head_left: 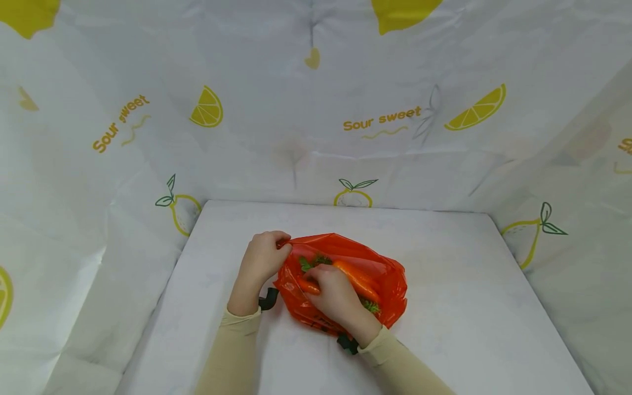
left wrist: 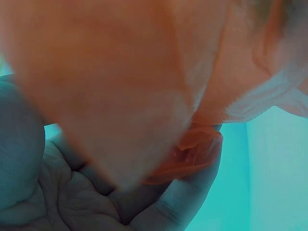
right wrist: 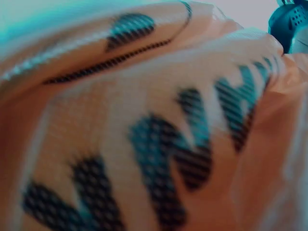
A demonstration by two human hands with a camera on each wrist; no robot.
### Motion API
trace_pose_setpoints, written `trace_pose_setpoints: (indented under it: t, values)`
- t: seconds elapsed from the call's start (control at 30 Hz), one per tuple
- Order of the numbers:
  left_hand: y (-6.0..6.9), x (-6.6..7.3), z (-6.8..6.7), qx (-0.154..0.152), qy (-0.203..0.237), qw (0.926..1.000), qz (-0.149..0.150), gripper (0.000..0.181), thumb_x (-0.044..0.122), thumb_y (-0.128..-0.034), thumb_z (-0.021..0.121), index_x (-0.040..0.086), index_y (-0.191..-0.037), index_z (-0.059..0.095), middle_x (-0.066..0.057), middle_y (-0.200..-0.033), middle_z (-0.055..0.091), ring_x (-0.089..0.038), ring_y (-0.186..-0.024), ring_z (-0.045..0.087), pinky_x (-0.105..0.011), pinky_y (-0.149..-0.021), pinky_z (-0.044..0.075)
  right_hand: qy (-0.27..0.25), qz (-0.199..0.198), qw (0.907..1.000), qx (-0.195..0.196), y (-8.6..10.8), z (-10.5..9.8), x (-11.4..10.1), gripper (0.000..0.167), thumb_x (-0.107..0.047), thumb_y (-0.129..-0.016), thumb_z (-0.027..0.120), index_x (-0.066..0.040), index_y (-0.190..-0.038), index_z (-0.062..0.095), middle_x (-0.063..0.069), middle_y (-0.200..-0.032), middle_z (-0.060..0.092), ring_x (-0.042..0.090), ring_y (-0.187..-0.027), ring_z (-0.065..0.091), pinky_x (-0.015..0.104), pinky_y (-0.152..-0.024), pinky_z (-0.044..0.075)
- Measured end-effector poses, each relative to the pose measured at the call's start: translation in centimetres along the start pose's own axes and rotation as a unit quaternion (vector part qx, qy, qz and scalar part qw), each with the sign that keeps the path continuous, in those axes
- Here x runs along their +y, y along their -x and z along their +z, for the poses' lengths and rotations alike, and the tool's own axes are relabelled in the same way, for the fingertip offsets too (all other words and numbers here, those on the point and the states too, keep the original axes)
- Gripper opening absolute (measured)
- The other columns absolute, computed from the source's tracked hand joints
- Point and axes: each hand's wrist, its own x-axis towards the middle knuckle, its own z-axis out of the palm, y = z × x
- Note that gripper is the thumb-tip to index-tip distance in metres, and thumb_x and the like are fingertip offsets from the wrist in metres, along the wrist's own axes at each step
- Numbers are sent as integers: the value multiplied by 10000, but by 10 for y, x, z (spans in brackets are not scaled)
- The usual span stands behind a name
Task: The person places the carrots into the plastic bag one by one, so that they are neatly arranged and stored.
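A red plastic bag lies open on the table with carrots in it. One orange carrot lies along its far side, and green leafy tops show at its right end. My left hand grips the bag's left rim between thumb and fingers; the left wrist view shows the plastic at the curled fingers. Inside the bag's mouth, my right hand pinches another carrot, whose tip shows by the fingers. Printed film fills the right wrist view, hiding that hand there.
The white table extends around the bag. Beyond it hangs a white cloth with lemon prints, which also covers both sides. Dark wrist-worn pieces show beside the left wrist and below the right one.
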Motion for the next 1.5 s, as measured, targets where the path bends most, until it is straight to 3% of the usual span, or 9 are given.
trace_pose_setpoints:
  t: [0.2, 0.5, 0.83, 1.0, 1.17, 1.4, 1.5]
  values:
    - [-1, 0, 1, -23, 59, 10000, -28, 339, 222, -1044, 679, 62, -1314, 807, -109, -1227, 823, -212, -883, 718, -392, -820, 650, 151, 105, 9997, -144, -1, 9, 0, 239, -211, -941, 896, -144, -1162, 834, 5, -1084, 772, 180, -973, 665, 431, -990, 636]
    - [-1, 0, 2, -48, 4, 10000, -47, 344, 232, -1045, 679, 69, -1320, 807, -105, -1240, 823, -211, -892, 719, -408, -837, 644, 322, -37, 9994, -100, -1, 11, 0, 230, -212, -943, 886, -155, -1159, 832, -4, -1060, 761, 182, -970, 669, 425, -996, 635]
    - [-2, 3, 1, -61, -43, 10000, -23, 347, 224, -1045, 672, 67, -1325, 803, -108, -1261, 819, -229, -954, 741, -438, -894, 651, 113, -33, 9998, -133, 1, 3, -1, 295, -256, -947, 894, -152, -1215, 826, 6, -1117, 773, 186, -1030, 669, 436, -1021, 628]
    - [0, 2, 1, -111, -33, 9999, -43, 352, 220, -1046, 669, 60, -1331, 799, -116, -1275, 815, -208, -916, 729, -400, -848, 643, -58, -45, 9999, -131, 5, -10, -6, 314, -267, -948, 882, -147, -1232, 822, 21, -1172, 772, 188, -1065, 671, 446, -1025, 629]
    - [0, 3, 1, -144, -57, 9999, -49, 360, 223, -1050, 669, 59, -1345, 794, -119, -1295, 811, -198, -876, 702, -371, -800, 621, -339, -168, 9993, 78, 8, -30, -9, 263, -254, -967, 858, -148, -1204, 820, 18, -1176, 766, 204, -1079, 683, 418, -983, 640]
    - [0, 2, 3, -84, -108, 9999, -47, 355, 233, -1050, 675, 55, -1331, 800, -114, -1285, 813, -250, -1005, 740, -470, -927, 651, -533, -240, 9958, 706, 15, -63, -12, 231, -270, -971, 861, -207, -1190, 825, -84, -1192, 758, 192, -1118, 696, 378, -940, 641]
    - [0, 2, 3, -69, -147, 9998, -63, 356, 246, -1053, 684, 58, -1332, 800, -110, -1288, 813, -269, -1052, 752, -497, -963, 649, -524, -462, 9911, 1131, 18, -74, -8, 204, -286, -975, 872, -228, -1164, 824, -118, -1173, 759, 146, -1132, 699, 382, -971, 635]
